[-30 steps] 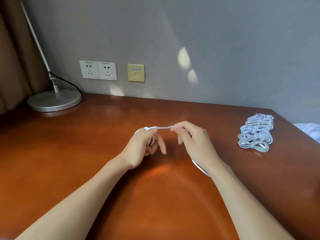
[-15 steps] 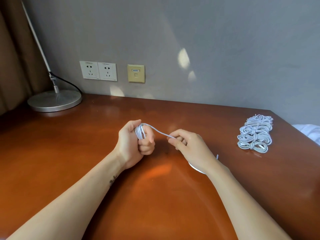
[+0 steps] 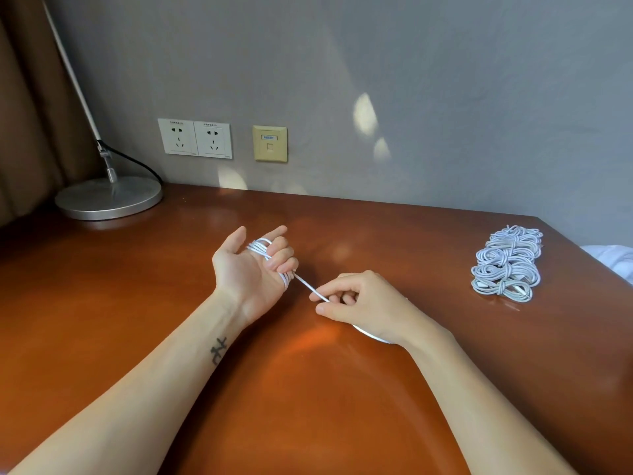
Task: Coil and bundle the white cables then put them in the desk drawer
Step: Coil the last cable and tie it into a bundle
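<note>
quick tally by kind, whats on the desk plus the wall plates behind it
white cable, wound round the left hand, pinched by the right hand: 1
pile of bundled white cables: 1 (bundles within it hard to count)
desk lamp: 1
power sockets: 2
data socket: 1
total: 6

Left hand: palm turned up, thumb and index finger extended, the other fingers curled over loops of white cable wound round them. Small tattoo on the inner left forearm. Right hand: back up, thumb and index finger pinch the cable's free run; remaining fingers seem tucked under, partly hidden. Both forearms bare.
</note>
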Motion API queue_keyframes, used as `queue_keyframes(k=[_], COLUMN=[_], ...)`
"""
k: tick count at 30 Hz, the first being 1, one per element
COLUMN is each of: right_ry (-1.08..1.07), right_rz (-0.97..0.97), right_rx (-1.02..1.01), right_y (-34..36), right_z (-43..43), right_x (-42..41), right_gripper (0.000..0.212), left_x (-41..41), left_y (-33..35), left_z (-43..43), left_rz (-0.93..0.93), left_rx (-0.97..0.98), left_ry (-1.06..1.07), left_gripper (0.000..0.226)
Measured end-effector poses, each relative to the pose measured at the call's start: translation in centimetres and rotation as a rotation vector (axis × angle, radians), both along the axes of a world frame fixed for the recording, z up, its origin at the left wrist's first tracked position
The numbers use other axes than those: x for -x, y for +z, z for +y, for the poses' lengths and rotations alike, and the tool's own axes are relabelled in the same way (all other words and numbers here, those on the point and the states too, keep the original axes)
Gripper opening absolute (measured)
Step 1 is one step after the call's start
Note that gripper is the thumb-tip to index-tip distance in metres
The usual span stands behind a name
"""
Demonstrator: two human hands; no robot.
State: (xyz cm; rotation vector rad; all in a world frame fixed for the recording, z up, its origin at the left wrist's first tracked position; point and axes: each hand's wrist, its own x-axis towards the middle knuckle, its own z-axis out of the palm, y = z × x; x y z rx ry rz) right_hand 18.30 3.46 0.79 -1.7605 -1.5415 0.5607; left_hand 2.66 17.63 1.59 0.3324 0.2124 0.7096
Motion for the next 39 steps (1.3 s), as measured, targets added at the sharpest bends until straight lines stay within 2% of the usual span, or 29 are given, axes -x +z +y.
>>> queue_keyframes(k=[4,8,14,16,18,20,22,27,29,31,34,39], right_ry=[0.004,0.034,-0.04,-0.117,-0.161,-0.159,-0.151,-0.199,-0.218,-0.227,-0.235,-0.244], right_rz=[0.045,0.058,-0.017,-0.087,-0.14,-0.133,-0.099,-0.105,-0.121,-0.244,-0.391,-0.42], right_rx=[0.037,0.075,0.042,-0.025,-0.091,-0.148,-0.196,-0.317,-0.363,-0.424,-0.493,-0.556], right_y=[0.0,0.3,0.7,0.6,0.5,0.4,0.4,0.6,0.6,0.5,0.7,1.0], right_z=[0.0,-0.2,-0.4,-0.3,-0.2,-0.1,0.0,0.0,0.2,0.4,0.4,0.3], right_x=[0.1,0.0,-0.2,-0.3,-0.4,-0.4,-0.2,-0.2,-0.2,-0.3,-0.2,0.2], right_gripper=[0.014,0.012,0.015,0.017,0.018,0.018,0.017,0.009,0.011,0.021,0.023,0.029], left_x=[-0.4,-0.9,-1.0,-0.9,-0.9,-1.2,-1.2,-0.9,-0.9,-0.9,-0.9,-0.7], left_y=[0.0,-0.1,-1.2,-1.2,-1.0,-1.1,-1.4,-0.5,-0.5,-0.7,-0.7,0.1], left_z=[0.3,0.0,0.0,-0.2,-0.6,-0.9,-0.9,-1.8,-1.7,-1.4,-1.6,-2.4], left_rz=[0.051,0.285,0.664,0.766,0.933,0.997,0.992,0.917,0.831,0.768,0.675,0.53], left_rx=[-0.024,-0.255,-0.754,-0.897,-1.095,-1.22,-1.252,-1.077,-1.032,-1.017,-0.972,-1.045], left_ry=[0.036,0.132,0.341,0.349,0.315,0.285,0.262,0.151,0.086,0.02,-0.108,-0.361], left_gripper=[0.021,0.039,0.043,0.03,0.047,0.054,0.055,0.058,0.072,0.088,0.101,0.123])
